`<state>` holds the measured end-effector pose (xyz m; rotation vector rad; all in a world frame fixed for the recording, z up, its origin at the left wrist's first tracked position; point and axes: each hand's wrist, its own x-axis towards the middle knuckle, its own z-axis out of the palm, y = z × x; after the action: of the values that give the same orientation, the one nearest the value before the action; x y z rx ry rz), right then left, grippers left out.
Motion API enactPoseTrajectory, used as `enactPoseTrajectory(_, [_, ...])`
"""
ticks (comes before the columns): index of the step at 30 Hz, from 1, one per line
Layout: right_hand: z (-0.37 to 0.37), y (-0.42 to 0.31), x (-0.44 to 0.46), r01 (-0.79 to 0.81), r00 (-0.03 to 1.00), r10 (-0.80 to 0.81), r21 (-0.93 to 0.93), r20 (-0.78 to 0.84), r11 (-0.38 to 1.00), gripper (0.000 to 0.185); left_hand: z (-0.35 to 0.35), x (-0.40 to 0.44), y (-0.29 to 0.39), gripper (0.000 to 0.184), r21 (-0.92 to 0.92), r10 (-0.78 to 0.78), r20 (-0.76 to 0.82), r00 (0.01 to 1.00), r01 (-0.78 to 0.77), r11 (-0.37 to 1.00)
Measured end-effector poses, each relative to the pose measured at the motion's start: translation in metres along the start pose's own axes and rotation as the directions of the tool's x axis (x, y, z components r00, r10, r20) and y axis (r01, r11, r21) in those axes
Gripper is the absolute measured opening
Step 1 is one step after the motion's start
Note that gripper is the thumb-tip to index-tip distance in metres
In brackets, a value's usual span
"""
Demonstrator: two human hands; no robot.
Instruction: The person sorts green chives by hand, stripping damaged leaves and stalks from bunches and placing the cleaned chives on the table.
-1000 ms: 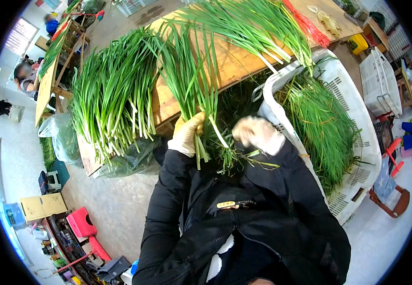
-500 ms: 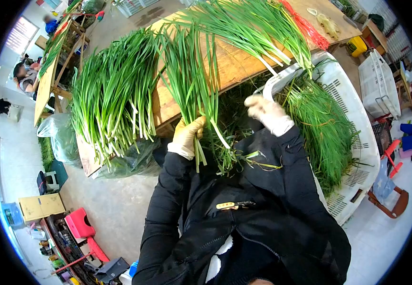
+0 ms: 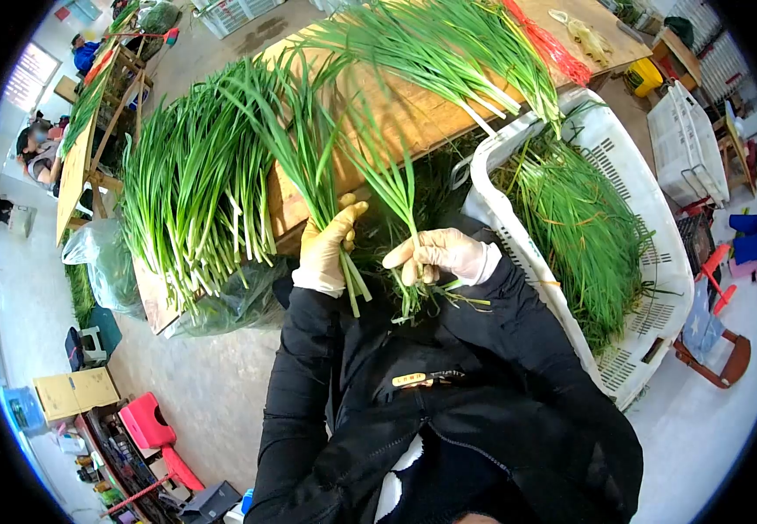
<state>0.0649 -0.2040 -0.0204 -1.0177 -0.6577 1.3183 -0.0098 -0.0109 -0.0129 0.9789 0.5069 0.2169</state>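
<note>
My left hand (image 3: 326, 249), in a pale glove, is closed around a small bunch of garlic chives (image 3: 310, 179). Their pale stalk ends stick out below the fist. To its right, my right hand (image 3: 450, 255), gloved too, pinches the lower end of a separate chive stalk (image 3: 400, 199), whose leaves fan up and left. A thick pile of chives (image 3: 199, 188) lies on the left part of the wooden table (image 3: 370, 105), stalk ends toward me. More chives (image 3: 431, 61) are spread across its far right. Bits of trimmed leaf (image 3: 409, 301) hang below my hands.
A white plastic basket (image 3: 601, 109) full of loose greens (image 3: 579, 236) stands close at my right. Red netting (image 3: 553, 44) and a glove (image 3: 584, 35) lie at the table's far end. Plastic bags (image 3: 103, 262) hang at the left. Another person (image 3: 42, 153) sits farther left.
My right hand has moved left and down from beside the basket and now grips the single chive stalk. That stalk has separated from the bunch in my left hand.
</note>
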Motion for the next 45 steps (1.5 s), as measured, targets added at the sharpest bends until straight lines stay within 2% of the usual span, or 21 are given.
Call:
enactPoseTrajectory(2, [0.005,0.000,-0.001,0.103,0.994,-0.103,-0.020,-0.027,0.994,0.037,-0.003,-0.003,-0.003,0.026,-0.020,0.004,-0.074,0.997,-0.006,1.000])
enactPoseTrajectory(4, [0.012,-0.001,-0.002,0.107,0.994,-0.108,-0.039,-0.028,0.993,0.035,-0.006,-0.005,0.000,0.025,-0.058,0.004,0.057,0.998,0.000,0.998])
enactPoseTrajectory(8, [0.015,0.010,0.008,0.134,0.991,-0.134,-0.106,0.005,0.985,0.030,0.013,-0.015,-0.006,0.016,-0.109,-0.003,0.040,0.999,0.008,0.994])
enactPoseTrajectory(9, [0.017,0.012,0.009,0.123,0.992,-0.124,-0.101,-0.003,0.987,0.028,0.011,-0.014,-0.005,0.014,-0.197,0.021,0.236,0.971,0.027,0.980])
enactPoseTrajectory(10, [0.017,0.015,0.012,0.120,0.993,-0.121,-0.101,0.003,0.988,0.028,0.010,-0.014,-0.004,0.022,-0.171,-0.044,0.289,0.956,0.097,0.980])
enactPoseTrajectory(12, [0.016,0.019,0.017,0.162,0.981,-0.187,-0.343,-0.041,0.925,0.027,0.023,-0.024,0.006,0.028,-0.111,-0.091,0.225,0.970,0.119,0.987])
enactPoseTrajectory(14, [0.015,0.016,0.015,0.108,0.985,-0.150,-0.364,-0.087,0.925,0.032,0.023,-0.022,0.002,0.030,0.034,-0.040,0.177,0.983,0.034,0.999])
enactPoseTrajectory(16, [0.008,0.018,0.017,0.179,0.840,-0.484,-0.716,-0.246,0.675,0.039,0.014,-0.016,-0.007,0.024,0.170,-0.020,0.151,0.988,-0.006,0.985])
enactPoseTrajectory(18, [0.001,0.017,0.023,0.134,0.782,-0.412,-0.520,-0.468,0.843,0.035,0.017,-0.017,-0.010,0.015,0.141,-0.051,0.151,0.987,0.029,0.990])
enactPoseTrajectory(22, [-0.002,0.010,0.031,0.139,0.759,-0.261,-0.243,-0.597,0.960,0.016,0.017,-0.015,-0.018,0.014,0.153,-0.057,0.114,0.992,0.039,0.987])
enactPoseTrajectory(24, [-0.008,0.021,0.034,0.412,0.764,-0.336,0.016,-0.551,0.911,0.012,0.009,-0.010,-0.016,0.014,0.086,-0.079,0.101,0.992,0.070,0.994])
enactPoseTrajectory(26, [-0.007,0.027,0.031,0.451,0.785,-0.367,0.054,-0.498,0.891,0.009,0.003,-0.007,-0.014,0.016,0.065,-0.077,0.086,0.993,0.072,0.995])
enactPoseTrajectory(30, [0.006,0.038,0.017,0.511,0.775,-0.528,-0.146,-0.349,0.847,0.009,0.010,-0.007,-0.010,0.018,0.053,-0.069,0.088,0.994,0.064,0.997])
enactPoseTrajectory(32, [0.002,0.050,0.003,0.355,0.823,-0.418,-0.227,-0.384,0.907,0.010,0.011,-0.006,-0.011,0.016,0.085,-0.078,0.074,0.994,0.072,0.994])
enactPoseTrajectory(33, [0.002,0.059,-0.003,0.319,0.845,-0.357,-0.160,-0.398,0.934,0.008,0.011,-0.005,-0.014,0.016,0.086,-0.067,0.075,0.995,0.060,0.994])
enactPoseTrajectory(34, [0.002,0.061,-0.011,0.228,0.861,-0.346,-0.327,-0.372,0.917,0.010,0.010,-0.004,-0.017,0.015,0.086,-0.054,0.076,0.996,0.048,0.995])
enactPoseTrajectory(39, [0.008,0.121,-0.039,0.104,0.924,-0.225,-0.361,-0.310,0.927,0.008,0.004,0.001,-0.013,0.015,0.075,-0.047,0.023,0.999,0.045,0.996])
enactPoseTrajectory(40, [0.018,0.112,-0.049,-0.106,0.933,-0.032,-0.361,-0.357,0.926,0.015,0.003,0.002,-0.010,0.016,0.069,-0.049,0.018,0.999,0.047,0.996])
enactPoseTrajectory(41, [0.014,0.117,-0.051,-0.344,0.938,0.223,-0.612,-0.267,0.712,0.024,0.002,0.001,-0.006,0.018,0.049,-0.055,0.065,0.996,0.052,0.997])
enactPoseTrajectory(42, [0.009,0.122,-0.051,-0.453,0.842,0.477,-0.809,-0.252,0.374,0.034,0.002,0.002,-0.001,0.025,0.066,-0.051,0.058,0.997,0.047,0.997])
enactPoseTrajectory(45, [-0.005,0.129,-0.040,-0.357,0.887,0.386,-0.905,-0.252,0.229,0.041,0.001,0.004,0.003,0.040,-0.035,-0.027,0.151,0.988,0.033,0.999])
